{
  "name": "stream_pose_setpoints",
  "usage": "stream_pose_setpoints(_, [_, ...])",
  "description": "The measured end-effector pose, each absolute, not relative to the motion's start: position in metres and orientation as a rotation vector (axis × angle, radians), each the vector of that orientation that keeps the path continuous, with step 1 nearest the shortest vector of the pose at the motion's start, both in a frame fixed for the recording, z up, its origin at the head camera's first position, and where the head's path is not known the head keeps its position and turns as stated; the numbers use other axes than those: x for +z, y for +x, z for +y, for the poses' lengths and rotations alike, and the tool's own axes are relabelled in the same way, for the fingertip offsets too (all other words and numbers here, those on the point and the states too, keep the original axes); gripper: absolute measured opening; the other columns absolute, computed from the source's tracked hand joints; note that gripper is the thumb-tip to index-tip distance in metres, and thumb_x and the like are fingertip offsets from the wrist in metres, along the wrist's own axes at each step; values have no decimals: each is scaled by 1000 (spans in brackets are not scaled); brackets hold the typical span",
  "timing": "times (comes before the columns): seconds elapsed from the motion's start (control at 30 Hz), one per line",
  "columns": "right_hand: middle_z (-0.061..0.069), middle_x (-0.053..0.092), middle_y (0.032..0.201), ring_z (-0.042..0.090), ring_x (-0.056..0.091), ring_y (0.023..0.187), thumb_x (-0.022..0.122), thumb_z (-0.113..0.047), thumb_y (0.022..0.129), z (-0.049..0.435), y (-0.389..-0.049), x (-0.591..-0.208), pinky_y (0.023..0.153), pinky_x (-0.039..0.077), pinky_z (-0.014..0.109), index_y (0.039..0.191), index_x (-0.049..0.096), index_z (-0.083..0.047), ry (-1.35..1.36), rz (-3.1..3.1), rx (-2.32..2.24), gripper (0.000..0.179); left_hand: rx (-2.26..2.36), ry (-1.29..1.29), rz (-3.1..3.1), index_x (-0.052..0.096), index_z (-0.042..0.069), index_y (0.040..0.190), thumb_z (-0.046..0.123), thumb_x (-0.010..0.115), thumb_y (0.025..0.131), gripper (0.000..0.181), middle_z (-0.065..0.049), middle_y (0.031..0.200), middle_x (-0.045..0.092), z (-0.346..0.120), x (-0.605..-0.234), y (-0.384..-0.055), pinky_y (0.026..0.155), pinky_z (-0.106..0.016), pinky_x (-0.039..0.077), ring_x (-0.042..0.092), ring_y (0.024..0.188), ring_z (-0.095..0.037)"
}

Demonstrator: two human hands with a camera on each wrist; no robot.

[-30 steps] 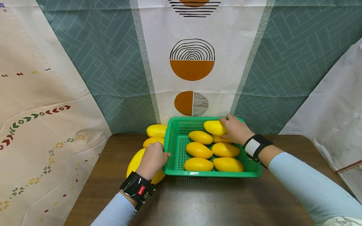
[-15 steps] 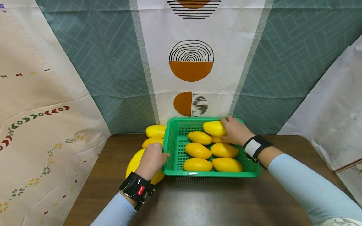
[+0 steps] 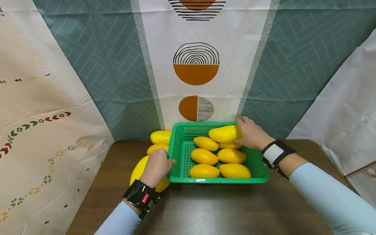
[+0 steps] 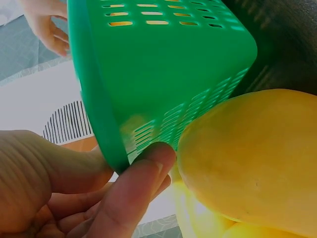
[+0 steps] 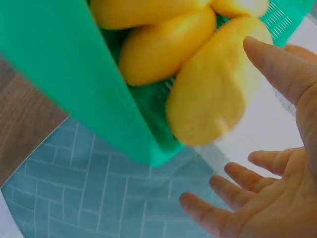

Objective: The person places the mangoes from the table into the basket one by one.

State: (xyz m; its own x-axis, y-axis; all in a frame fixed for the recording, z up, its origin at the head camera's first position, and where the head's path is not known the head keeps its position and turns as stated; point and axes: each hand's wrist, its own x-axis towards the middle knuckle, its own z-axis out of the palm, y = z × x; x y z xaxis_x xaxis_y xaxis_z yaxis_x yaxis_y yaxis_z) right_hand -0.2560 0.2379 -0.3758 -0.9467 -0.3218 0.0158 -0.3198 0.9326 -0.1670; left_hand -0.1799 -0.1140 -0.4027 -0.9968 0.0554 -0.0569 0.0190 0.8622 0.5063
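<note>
My left hand (image 3: 157, 165) pinches the left rim of a green plastic basket (image 3: 217, 180) between thumb and fingers, as the left wrist view also shows. Several yellow mangoes lie in the basket, among them a front-left mango (image 3: 204, 171). At the back right a paler mango (image 3: 224, 133) rests on top of another mango (image 3: 230, 146). Beside it is my right hand (image 3: 253, 133), its fingers spread in the right wrist view, with a gap between most of them and the mango (image 5: 213, 84). The thumb overlaps that mango's edge; whether it touches is unclear.
Outside the basket's left side lie more mangoes, a back one (image 3: 160, 137) and a large one (image 3: 138, 169) partly hidden by my left hand. A patterned cloth (image 3: 123, 65) hangs behind the brown wooden table (image 3: 223, 209).
My right hand has let go of the top mango and moved slightly right, away from it. The mango stays on the pile. My left hand keeps its grip on the basket rim.
</note>
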Motion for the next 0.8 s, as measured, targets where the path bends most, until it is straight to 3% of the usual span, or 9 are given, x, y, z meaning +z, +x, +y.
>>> stream_pose_setpoints(0.23, [30, 22, 142, 46, 27, 125, 70, -41, 80, 261, -242, -356, 93, 35, 55, 144, 16, 6, -390, 3102, -380, 97, 810, 62, 2967, 64, -1, 85, 24, 72, 81, 26, -5, 59, 46, -115, -401, -178, 44, -24, 43, 50, 48, -15])
stream_pose_setpoints(0.4, [36, 34, 133, 47, 39, 116, 63, -48, 84, 275, -233, -355, 88, 40, 54, 137, 24, 16, -221, 3071, -441, 91, 810, 57, 2961, 64, 0, 85, 23, 72, 81, 25, -5, 59, 46, -115, -401, -178, 44, -24, 43, 50, 49, -16])
stream_pose_setpoints(0.47, [35, 45, 121, 41, 54, 95, 61, -47, 85, 279, -229, -358, 77, 46, 49, 131, 34, 18, -169, 3039, -473, 84, 808, 57, 2961, 64, 0, 85, 23, 72, 81, 25, -5, 59, 46, -115, -401, -178, 44, -24, 43, 50, 49, -15])
stream_pose_setpoints(0.53, [34, 50, 114, 31, 57, 69, 61, -46, 86, 282, -225, -362, 63, 48, 40, 124, 43, 17, -134, 3009, -500, 76, 807, 59, 2961, 64, 0, 84, 23, 72, 81, 25, -5, 59, 46, -115, -401, -178, 44, -24, 43, 50, 49, -15])
stream_pose_setpoints(0.6, [23, 58, 86, 19, 46, 49, 61, -43, 86, 284, -222, -366, 49, 42, 31, 106, 57, 11, -114, 2972, -524, 58, 809, 60, 2957, 64, 0, 84, 24, 72, 81, 25, -5, 58, 45, -115, -401, -179, 44, -24, 43, 50, 48, -15])
stream_pose_setpoints(0.67, [9, 49, 62, 12, 35, 41, 61, -40, 87, 285, -220, -370, 43, 34, 26, 80, 61, 1, -103, 2940, -546, 41, 807, 64, 2951, 64, 1, 83, 24, 72, 81, 25, -4, 58, 44, -115, -401, -179, 44, -24, 42, 50, 48, -15])
stream_pose_setpoints(0.73, [-1, 37, 51, 10, 31, 40, 62, -38, 86, 286, -218, -373, 41, 31, 23, 60, 53, -9, -100, 2925, -551, 40, 808, 65, 2944, 64, 2, 82, 25, 72, 81, 25, -3, 57, 42, -115, -400, -179, 43, -24, 42, 49, 47, -15])
stream_pose_setpoints(0.8, [-6, 26, 47, 8, 27, 39, 63, -34, 86, 286, -217, -376, 40, 28, 22, 50, 40, -16, -105, 2923, -549, 46, 801, 74, 2947, 64, 3, 79, 26, 72, 81, 25, -2, 56, 39, -114, -399, -179, 43, -24, 41, 49, 46, -16])
